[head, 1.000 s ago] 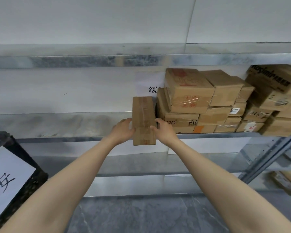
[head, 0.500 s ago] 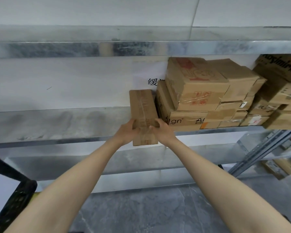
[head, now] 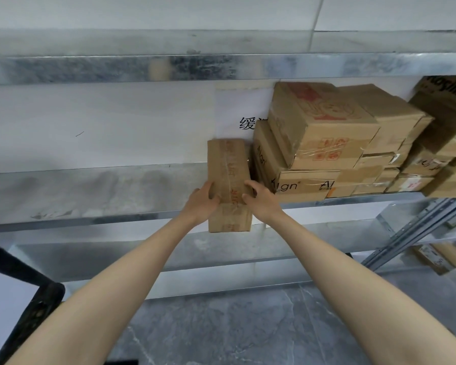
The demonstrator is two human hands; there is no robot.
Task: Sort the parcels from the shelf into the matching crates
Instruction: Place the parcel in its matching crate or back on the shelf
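A long narrow cardboard parcel (head: 228, 164) with red print and clear tape lies lengthwise on the metal shelf (head: 95, 191), its near end sticking out past the shelf's front edge. My left hand (head: 202, 202) grips its left side and my right hand (head: 261, 198) grips its right side, fingers over the top. Right beside it stands a stack of cardboard parcels (head: 324, 143), the lowest one printed "Align".
More boxes (head: 442, 146) fill the shelf's right end. A paper sign (head: 241, 111) hangs on the wall behind. A black crate (head: 29, 309) with a white label sits at lower left. A lower shelf (head: 221, 248), slanted rails (head: 416, 230) and grey floor lie below.
Both hands have shifted from the parcel's sides to grip over its top, and the parcel has slid toward me over the shelf edge. The view has moved closer to the shelf.
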